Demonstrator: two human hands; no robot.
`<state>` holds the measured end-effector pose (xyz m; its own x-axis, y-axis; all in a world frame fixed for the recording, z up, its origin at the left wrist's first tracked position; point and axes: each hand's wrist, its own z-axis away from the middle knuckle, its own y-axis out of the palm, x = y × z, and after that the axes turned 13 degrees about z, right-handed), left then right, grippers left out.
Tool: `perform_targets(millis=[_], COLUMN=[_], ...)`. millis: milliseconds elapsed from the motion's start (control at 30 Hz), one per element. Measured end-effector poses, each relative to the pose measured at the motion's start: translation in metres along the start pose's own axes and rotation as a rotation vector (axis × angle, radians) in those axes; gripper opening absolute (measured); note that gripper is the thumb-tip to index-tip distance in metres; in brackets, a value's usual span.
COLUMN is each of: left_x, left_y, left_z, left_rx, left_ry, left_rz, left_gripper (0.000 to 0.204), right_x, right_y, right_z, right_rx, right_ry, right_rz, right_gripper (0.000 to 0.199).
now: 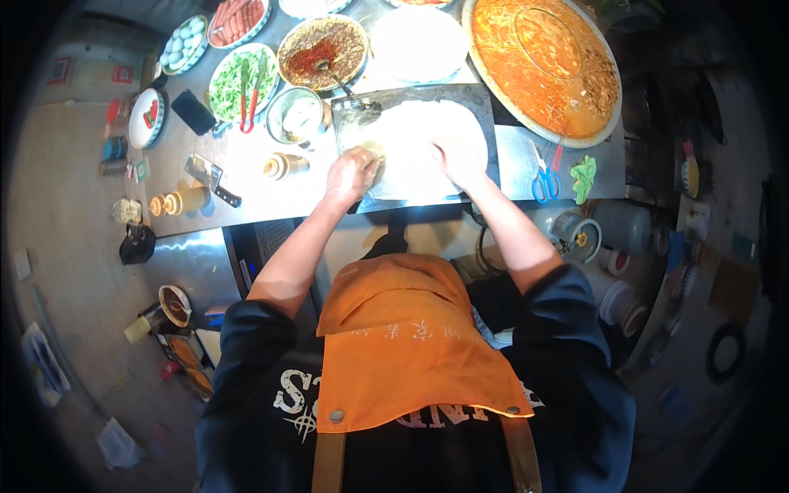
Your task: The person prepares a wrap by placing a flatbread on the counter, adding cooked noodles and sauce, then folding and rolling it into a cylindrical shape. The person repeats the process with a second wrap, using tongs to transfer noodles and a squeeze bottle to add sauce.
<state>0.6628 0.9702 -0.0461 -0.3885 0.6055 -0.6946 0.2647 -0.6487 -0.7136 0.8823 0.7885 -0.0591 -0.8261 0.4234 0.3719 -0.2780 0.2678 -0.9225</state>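
A pale, round sheet of what looks like dough (411, 135) lies on a dark square plate (480, 100), its surface washed out by glare. Over its left edge, my left hand (352, 175) is closed, with a yellowish bit showing at the fingers that I cannot make out. My right hand (463, 168) is over the right part of the sheet, fingers drawn together. Bright light hides whether they grip the sheet. Close to my left hand stands a squeeze bottle (285, 166). Blue-handled scissors (543, 178) lie to the right of the plate.
Behind are bowls of chopped greens (223, 89) with red-handled tongs (248, 103), and chilli seasoning (316, 57). A large basin of red-orange food (538, 70) stands back right. On the left lie a cleaver (205, 171) and a phone (193, 112); a lettuce leaf (583, 179) sits right.
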Motion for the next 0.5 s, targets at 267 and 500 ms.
perform_targets(millis=[267,500], left_x=[0.012,0.042], left_y=[0.033,0.059], left_z=[0.023,0.025], left_rx=[-0.069,-0.314], left_ry=[-0.177,-0.283], left_rz=[0.121,0.951], left_gripper=[0.022,0.015], right_x=[0.047,0.033], right_y=[0.049,0.079], right_z=[-0.126,-0.152], right_rx=[0.179,0.201], right_ry=[-0.505,-0.365], right_rz=[0.254,-0.169], right_gripper=[0.016,0.011])
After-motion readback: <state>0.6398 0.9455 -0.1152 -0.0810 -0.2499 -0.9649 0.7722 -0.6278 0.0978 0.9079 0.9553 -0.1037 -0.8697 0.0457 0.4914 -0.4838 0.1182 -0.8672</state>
